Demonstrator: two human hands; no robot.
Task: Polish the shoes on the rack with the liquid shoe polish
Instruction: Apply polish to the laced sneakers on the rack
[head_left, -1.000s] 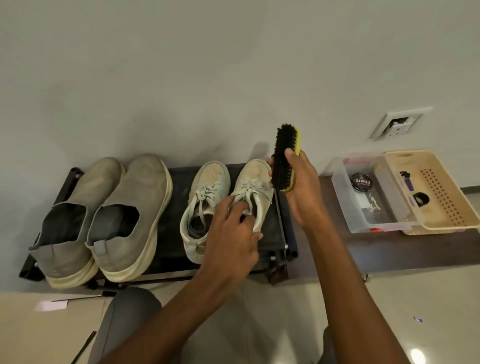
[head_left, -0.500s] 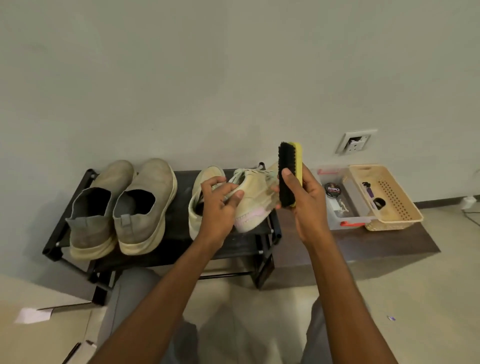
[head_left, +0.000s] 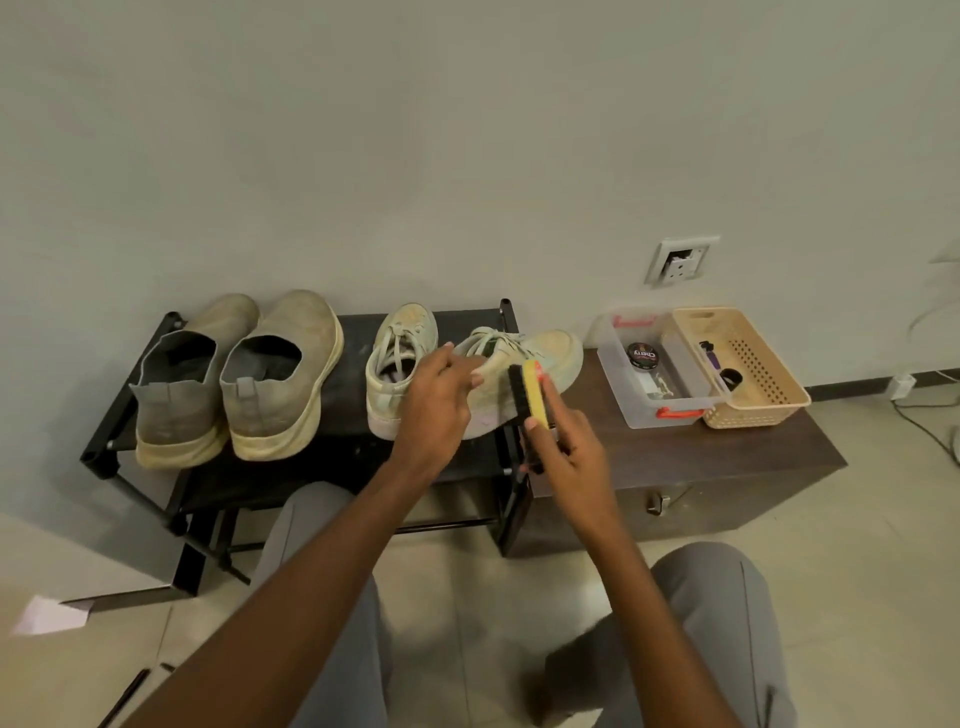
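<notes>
My left hand grips a pale laced sneaker and holds it lifted and tipped sideways over the right end of the black shoe rack. My right hand holds a yellow-backed brush with black bristles, its bristles against the sneaker's side. The matching sneaker rests on the rack just left of it. Two grey slip-on shoes stand on the rack's left half. No liquid polish bottle is clearly visible.
A low brown cabinet stands right of the rack. On it are a clear plastic box holding a black polish tin and a beige perforated basket. A wall socket is above. My knees are below.
My left hand lifted the right sneaker off the rack and turned it sideways. My right hand brought the brush down from upright onto the sneaker's side. The camera pulled back.
</notes>
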